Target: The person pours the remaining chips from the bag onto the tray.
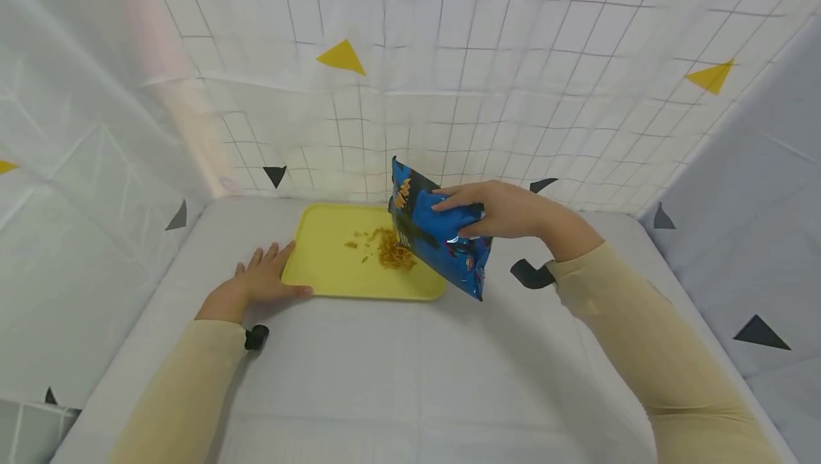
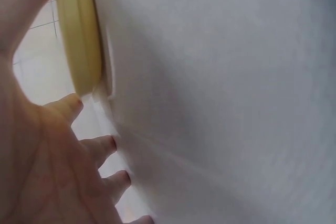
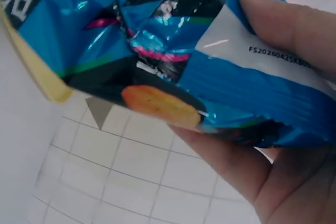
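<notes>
Cream sleeves (image 1: 641, 336) on both forearms, slanting inward from the lower corners of the head view, with a dark fitting (image 1: 256, 337) at each wrist. Right forearm raised toward the middle, wrist level, right hand (image 1: 497, 209) pointing leftward above the table (image 1: 359, 378). Digits curled firmly about a glossy blue bag (image 1: 432, 225) — one pressed over the printed white strip, another passing behind, as seen from the right wrist. Grip at the upper right part of the bag, with most of the packet extending left and downward from the fingers, tilted, over the right part of a yellow tray (image 1: 327, 261). Orange-brown snack pieces (image 1: 394, 254) heaped on the tray just below the bag's left end, with a few crumbs scattered farther left; impossible to tell whether touching the bag. Left hand (image 1: 264, 279) low at the tray's left edge — fingers spread and extended, thumb along the near corner, touching the rim without being wrapped round anything.
</notes>
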Demonstrator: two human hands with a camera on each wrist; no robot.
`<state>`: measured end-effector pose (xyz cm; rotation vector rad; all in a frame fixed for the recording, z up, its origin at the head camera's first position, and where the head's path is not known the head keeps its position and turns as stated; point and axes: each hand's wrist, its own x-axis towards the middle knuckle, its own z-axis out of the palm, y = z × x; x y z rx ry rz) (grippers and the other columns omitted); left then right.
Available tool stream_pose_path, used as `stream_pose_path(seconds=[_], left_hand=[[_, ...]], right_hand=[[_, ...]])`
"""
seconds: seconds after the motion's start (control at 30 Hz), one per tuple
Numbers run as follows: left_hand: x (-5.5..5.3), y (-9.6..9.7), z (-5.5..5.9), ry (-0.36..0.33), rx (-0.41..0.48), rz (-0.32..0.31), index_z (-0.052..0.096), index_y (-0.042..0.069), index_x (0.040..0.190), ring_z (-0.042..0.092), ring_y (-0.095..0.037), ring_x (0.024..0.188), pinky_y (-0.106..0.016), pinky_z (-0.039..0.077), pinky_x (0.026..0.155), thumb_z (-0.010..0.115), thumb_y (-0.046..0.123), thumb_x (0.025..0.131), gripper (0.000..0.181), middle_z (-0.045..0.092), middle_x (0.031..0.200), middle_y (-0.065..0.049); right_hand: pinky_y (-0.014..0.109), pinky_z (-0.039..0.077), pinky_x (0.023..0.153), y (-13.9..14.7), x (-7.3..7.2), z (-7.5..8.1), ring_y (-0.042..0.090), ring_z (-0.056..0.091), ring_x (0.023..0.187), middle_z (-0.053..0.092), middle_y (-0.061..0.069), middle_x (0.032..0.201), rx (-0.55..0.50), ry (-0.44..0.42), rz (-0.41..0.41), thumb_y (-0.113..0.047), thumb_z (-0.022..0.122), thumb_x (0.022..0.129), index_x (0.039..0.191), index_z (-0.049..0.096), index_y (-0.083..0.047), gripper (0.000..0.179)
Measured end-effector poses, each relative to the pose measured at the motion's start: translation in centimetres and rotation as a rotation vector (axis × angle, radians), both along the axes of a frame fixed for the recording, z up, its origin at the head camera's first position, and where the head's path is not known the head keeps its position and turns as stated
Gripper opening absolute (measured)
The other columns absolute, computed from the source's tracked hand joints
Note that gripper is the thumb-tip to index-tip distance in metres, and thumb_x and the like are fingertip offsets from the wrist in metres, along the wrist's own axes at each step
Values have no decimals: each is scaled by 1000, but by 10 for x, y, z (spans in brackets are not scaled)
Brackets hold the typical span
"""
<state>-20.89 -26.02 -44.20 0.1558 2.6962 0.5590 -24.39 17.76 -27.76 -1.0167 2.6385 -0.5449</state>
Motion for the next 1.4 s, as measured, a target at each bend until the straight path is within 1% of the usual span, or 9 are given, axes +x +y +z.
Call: stream_pose_path(seconds=[0.13,0.3,0.77,0.87,0.97,1.03,1.17,1.27,1.4], left_hand=[[0,0,-3,-3,-1,-5,5,10,162,-6,-56,146,-78,-3,108,65,79,76,125,-1,163,-31],[1,1,1,-9,-2,1,6,8,161,-7,-57,145,-78,-4,107,67,75,77,124,-1,162,-32],[0,1,0,-12,2,5,7,7,161,-6,-58,145,-79,-3,106,68,75,76,124,0,162,-33],[-3,-2,-6,-15,-6,7,6,9,162,-8,-57,146,-78,-5,107,66,78,75,126,-2,163,-31],[-9,-6,-17,-10,-12,10,5,10,162,-9,-56,146,-78,-7,107,66,80,73,129,-2,163,-30],[-9,-7,-18,-8,-15,6,4,10,162,-10,-56,146,-78,-7,106,66,79,75,127,-3,163,-31],[-5,-2,-5,-19,-7,2,5,7,161,-9,-58,145,-79,-5,106,67,73,78,123,-2,162,-33],[-2,1,1,-23,0,2,6,8,162,-8,-58,145,-79,-4,106,67,74,77,123,-2,162,-32],[-2,0,0,-25,-4,-3,5,11,162,-9,-56,146,-77,-5,108,65,78,76,125,-3,163,-30]], right_hand=[[44,52,97,2,1,5,27,52,134,36,-9,159,4,27,-11,-22,76,91,141,59,-35,54],[42,53,96,2,2,8,26,53,133,35,-9,160,-5,17,-8,-21,76,92,141,59,-34,53],[43,51,99,-2,2,7,25,50,136,38,-10,158,-10,30,6,-22,76,91,138,62,-36,51],[43,50,100,-2,2,5,25,48,138,38,-11,158,-8,31,5,-23,76,91,138,61,-37,51],[43,51,99,-3,2,4,25,47,138,38,-12,157,-10,29,8,-24,76,91,137,62,-38,50],[43,51,99,-4,2,4,25,47,139,39,-12,157,-16,30,14,-24,76,91,137,62,-37,50],[43,51,99,-7,4,5,24,46,139,39,-12,157,-14,50,30,-23,76,92,137,63,-36,49],[42,51,98,-9,3,5,23,45,140,37,-13,158,-10,61,37,-24,76,92,137,62,-37,49],[42,51,99,-13,2,4,22,40,143,37,-14,158,-18,25,55,-23,75,92,136,63,-37,48]])
